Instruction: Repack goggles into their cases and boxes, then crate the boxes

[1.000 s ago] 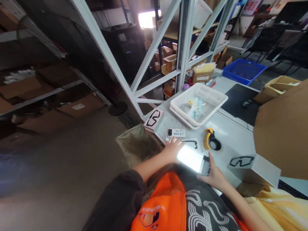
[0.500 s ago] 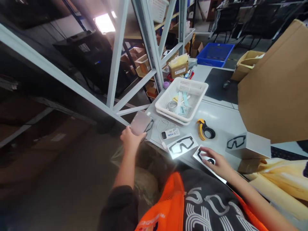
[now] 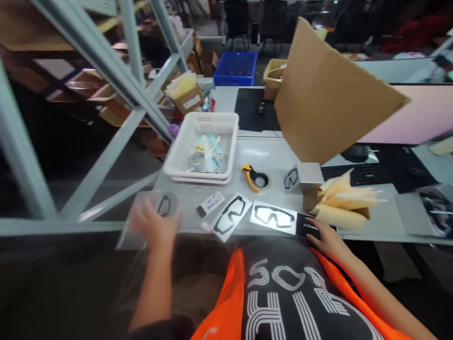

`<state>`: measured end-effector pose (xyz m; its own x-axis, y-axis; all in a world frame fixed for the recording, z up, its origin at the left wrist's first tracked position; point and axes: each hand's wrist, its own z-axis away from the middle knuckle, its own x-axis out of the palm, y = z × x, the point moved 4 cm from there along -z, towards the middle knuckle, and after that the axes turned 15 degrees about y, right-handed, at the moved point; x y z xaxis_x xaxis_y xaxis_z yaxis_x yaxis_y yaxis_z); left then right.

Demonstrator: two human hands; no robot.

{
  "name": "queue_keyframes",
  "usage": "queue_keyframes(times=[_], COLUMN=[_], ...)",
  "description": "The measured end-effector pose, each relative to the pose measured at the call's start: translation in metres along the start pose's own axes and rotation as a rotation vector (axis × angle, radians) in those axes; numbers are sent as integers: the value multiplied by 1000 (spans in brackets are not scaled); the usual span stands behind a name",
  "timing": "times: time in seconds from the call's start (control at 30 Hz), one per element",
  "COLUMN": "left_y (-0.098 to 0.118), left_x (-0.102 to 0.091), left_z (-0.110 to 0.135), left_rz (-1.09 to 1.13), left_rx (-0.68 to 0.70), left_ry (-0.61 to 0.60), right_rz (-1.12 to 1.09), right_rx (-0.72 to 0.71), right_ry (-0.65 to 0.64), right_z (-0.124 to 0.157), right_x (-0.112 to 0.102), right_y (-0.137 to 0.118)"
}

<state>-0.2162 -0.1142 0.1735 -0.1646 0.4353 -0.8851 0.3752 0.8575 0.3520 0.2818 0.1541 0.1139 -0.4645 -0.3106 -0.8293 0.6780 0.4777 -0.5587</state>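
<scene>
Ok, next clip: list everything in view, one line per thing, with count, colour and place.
basket: one or two stacked, white, back left of table, small items inside
cutter: one, yellow and black, table middle
goggle-print cards: two, white with black outline, front edge
labelled tag: one, white, left of the cards
small box: one, grey with goggle print, right of cutter
cardboard sheet: one, brown, raised over table right
yellow packing paper: a bundle, beside small box
crate: one, blue, far back
keyboard: one, black, right
metal rack: grey, left
left hand: on a blurred flat pack with goggle print
right hand: touching the right card's dark end
</scene>
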Motion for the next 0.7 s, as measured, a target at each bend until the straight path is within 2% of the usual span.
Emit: queue_keyframes(times=[0.07, 0.13, 0.23, 0.3, 0.37, 0.5, 0.7], left_y=[50, 96, 152, 183, 207, 236, 248], left_x=[22, 41, 62, 75, 90, 113, 111], left_z=[42, 94, 156, 179, 188, 187, 206], left_rz=[190, 190, 163, 147, 79, -41, -10], left_rx=[316, 574, 830, 1010, 1123, 1144, 1211], left_ry=[-180, -357, -461, -512, -563, -661, -720], right_rz=[103, 213, 348, 374, 367, 251, -105], right_rx=[-41, -58, -23, 19, 90, 297, 464], right_ry=[43, 43, 25, 29, 60, 104, 0], right_z=[8, 15, 23, 28, 35, 49, 57], right_x=[-3, -3, 2, 5, 5, -1, -4], right_y=[10, 18, 29, 38, 52, 88, 110])
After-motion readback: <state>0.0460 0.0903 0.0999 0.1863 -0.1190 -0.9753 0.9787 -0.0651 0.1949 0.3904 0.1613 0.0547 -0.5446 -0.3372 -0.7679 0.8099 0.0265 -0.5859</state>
